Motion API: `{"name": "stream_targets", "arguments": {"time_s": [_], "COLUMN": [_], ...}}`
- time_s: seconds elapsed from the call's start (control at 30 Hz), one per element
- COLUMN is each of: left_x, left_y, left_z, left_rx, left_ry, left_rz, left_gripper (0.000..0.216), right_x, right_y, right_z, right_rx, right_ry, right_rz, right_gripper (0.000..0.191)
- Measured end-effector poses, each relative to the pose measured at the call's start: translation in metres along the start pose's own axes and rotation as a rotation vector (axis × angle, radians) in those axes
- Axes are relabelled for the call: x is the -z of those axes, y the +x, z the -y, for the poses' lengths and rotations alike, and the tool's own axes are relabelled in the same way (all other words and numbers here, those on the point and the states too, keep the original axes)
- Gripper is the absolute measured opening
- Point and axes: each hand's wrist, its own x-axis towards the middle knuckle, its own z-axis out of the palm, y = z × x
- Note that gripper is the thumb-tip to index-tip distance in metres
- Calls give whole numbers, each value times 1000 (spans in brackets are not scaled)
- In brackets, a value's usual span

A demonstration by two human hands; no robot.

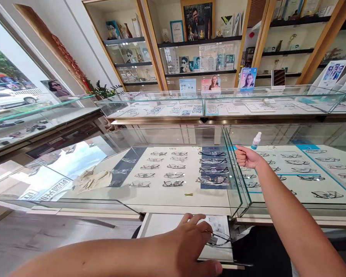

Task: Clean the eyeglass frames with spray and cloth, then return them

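My left hand (192,238) reaches over an open white drawer (158,223) below the counter, palm down, fingers spread and thumb apart. Thin-rimmed eyeglasses (220,239) lie in the drawer by its fingertips; whether they touch is hard to tell. Higher up, my right hand (247,157) is closed in a fist over the glass counter near the joint between two cases. Anything inside that fist is hidden. Just beyond it, a small white spray bottle (256,141) with a blue-and-white label stands on the glass.
Rows of eyeglasses (173,184) lie inside the glass case (161,202). A crumpled beige cloth (93,180) is on the left, and a small gold-coloured strip (188,194) near the front. Another glass case (203,100) and shelves (200,40) stand behind.
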Motion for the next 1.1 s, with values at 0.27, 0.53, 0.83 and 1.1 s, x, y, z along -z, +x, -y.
{"name": "stream_targets", "arguments": {"time_s": [0.27, 0.53, 0.83, 1.1], "left_x": [93, 172, 184, 177], "left_y": [22, 144, 210, 233], "left_z": [-29, 29, 80, 94], "left_rx": [-16, 115, 209, 216], "left_ry": [281, 415, 489, 520], "left_rz": [-444, -538, -488, -446], "left_gripper": [61, 65, 66, 65], "right_x": [-2, -3, -9, -11], "right_y": [2, 4, 5, 5], "right_z": [0, 2, 4, 4], "right_rx": [26, -22, -54, -56], "right_ry": [-24, -32, -45, -49], "right_rz": [-8, -9, -3, 21], "right_gripper": [66, 61, 59, 58]}}
